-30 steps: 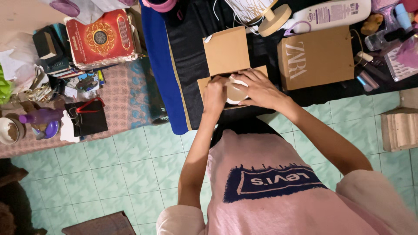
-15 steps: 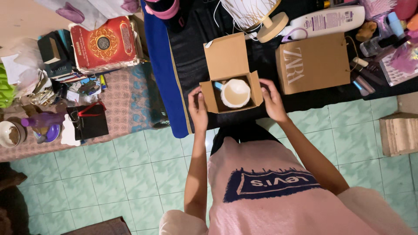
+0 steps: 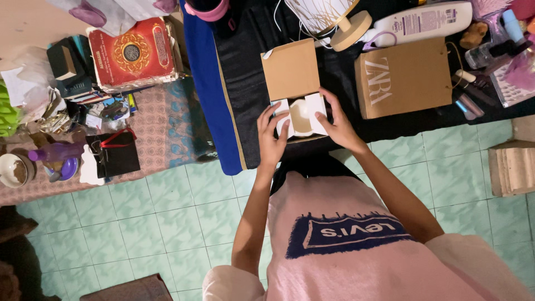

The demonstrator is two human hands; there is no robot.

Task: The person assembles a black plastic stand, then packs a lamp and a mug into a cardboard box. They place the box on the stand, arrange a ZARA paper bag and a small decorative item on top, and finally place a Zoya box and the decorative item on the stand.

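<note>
On black cloth-covered table (image 3: 245, 67), both hands are pressing white side flaps of small brown cardboard box (image 3: 292, 83) inward over cream ceramic cup (image 3: 301, 114) inside. Left hand (image 3: 271, 138) & right hand (image 3: 334, 125) flat-fingered, not clenched. Cup prob. fragile; box light, best gripped w/ sides.

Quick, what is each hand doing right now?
Left hand: fingers spread, pressing the left side flap of the small cardboard box inward.
Right hand: fingers spread, pressing the right side flap inward over the white cup.
</note>
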